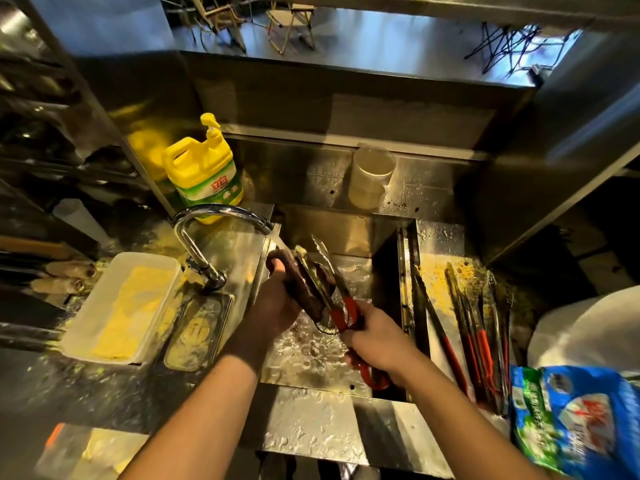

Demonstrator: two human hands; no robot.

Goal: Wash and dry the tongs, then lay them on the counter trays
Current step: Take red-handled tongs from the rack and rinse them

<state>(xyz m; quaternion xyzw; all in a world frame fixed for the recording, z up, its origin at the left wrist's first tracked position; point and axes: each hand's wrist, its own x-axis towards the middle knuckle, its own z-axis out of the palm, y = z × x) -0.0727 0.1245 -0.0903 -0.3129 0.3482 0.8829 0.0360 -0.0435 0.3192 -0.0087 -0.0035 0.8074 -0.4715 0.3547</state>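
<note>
Over the steel sink (377, 237) I hold metal tongs with red handles (341, 306). My right hand (375, 339) grips the red handle end. My left hand (275, 301) presses a dark scrubbing pad (299, 287) against the tongs' metal arms. Water runs from the curved tap (221, 214) onto the tong tips. Several more red-handled tongs (478, 327) lie on the wet counter right of the sink, among yellow crumbs.
A yellow detergent bottle (204, 171) stands behind the tap. A white tray of yellow crumbs (121, 306) and a small steel pan (199, 332) sit left of the sink. A clear cup (370, 174) stands at the back; a blue-green bag (578, 420) lies at right.
</note>
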